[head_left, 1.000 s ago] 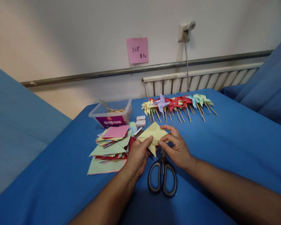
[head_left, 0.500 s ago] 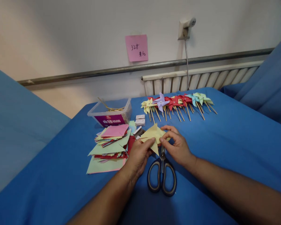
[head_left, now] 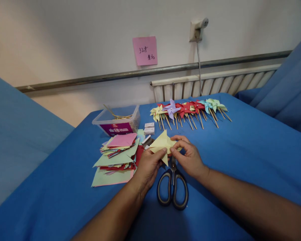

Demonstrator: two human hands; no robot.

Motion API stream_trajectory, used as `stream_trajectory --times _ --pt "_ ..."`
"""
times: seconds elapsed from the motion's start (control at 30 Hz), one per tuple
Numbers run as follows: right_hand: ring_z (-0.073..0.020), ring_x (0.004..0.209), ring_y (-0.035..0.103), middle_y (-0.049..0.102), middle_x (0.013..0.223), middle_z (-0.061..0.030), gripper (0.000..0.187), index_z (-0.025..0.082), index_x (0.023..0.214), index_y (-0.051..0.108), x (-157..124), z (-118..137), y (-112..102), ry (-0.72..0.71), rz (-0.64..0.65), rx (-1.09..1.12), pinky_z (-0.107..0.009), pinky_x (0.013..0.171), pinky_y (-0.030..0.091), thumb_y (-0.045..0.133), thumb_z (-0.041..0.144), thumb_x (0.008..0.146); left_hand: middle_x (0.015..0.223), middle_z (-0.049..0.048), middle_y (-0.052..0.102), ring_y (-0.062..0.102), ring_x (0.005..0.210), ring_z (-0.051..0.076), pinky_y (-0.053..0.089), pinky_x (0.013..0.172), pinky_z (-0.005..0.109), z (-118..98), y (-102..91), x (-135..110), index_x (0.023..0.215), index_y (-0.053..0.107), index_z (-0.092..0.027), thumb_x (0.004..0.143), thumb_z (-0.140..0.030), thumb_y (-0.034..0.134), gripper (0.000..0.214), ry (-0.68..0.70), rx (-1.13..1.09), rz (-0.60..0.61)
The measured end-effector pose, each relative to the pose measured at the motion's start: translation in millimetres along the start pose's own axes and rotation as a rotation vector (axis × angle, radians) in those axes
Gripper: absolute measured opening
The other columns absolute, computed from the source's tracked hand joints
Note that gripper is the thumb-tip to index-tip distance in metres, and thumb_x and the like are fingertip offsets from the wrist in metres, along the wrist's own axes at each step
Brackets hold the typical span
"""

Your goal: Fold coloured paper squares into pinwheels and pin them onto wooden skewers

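Ppr [head_left: 163,141] in hands [head_left: 150,164], scissors [head_left: 173,167] nr; pinwheels [head_left: 186,109] beyond

On the cloth [head_left: 230,157], around the held paper [head_left: 163,140], pinwheels [head_left: 185,109] are lying at one o'clock, scissors [head_left: 174,171] at six, stacked paper [head_left: 119,160] at nine, a tub [head_left: 116,128] of sticks [head_left: 122,117] at ten, small boxes [head_left: 149,128] at eleven

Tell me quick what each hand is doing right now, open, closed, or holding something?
Left hand: closed, holding the yellow paper with the thumb on top.
Right hand: closed, fingers pinching the same paper from the right.
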State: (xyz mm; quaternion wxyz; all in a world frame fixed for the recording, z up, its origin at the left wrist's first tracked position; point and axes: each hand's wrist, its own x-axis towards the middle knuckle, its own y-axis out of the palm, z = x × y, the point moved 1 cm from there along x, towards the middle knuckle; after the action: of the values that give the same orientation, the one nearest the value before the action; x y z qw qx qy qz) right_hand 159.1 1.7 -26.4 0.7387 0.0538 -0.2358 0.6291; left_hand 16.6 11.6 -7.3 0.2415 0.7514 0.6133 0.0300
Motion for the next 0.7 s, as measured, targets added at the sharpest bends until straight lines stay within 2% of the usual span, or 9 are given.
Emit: stream_trajectory --times 0.3,0.7 --pt "-0.0206 0.106 0.055 0.059 0.109 -0.0065 0.012 0.021 0.068 0.061 -0.1 -0.6 1.6 0.011 -0.003 0.015 -0.037 0.095 0.04 0.058 0.022 0.08 0.087 0.0092 0.071 0.064 0.07 0.015 0.049 0.066 0.025 -3.5 3.2 -2.2 0.092 0.071 -0.012 0.067 -0.026 0.075 0.029 0.022 0.017 0.018" --pt "-0.0206 0.106 0.055 0.06 0.109 -0.0062 0.012 0.021 0.068 0.061 -0.7 -0.9 2.8 0.015 -0.012 0.017 -0.037 0.095 0.04 0.058 0.022 0.08 0.084 0.0079 0.071 0.063 0.068 0.015 0.049 0.065 0.026 0.9 -0.6 1.4 0.089 0.072 -0.013 0.062 -0.029 0.078 0.032 0.033 0.053 -0.008"
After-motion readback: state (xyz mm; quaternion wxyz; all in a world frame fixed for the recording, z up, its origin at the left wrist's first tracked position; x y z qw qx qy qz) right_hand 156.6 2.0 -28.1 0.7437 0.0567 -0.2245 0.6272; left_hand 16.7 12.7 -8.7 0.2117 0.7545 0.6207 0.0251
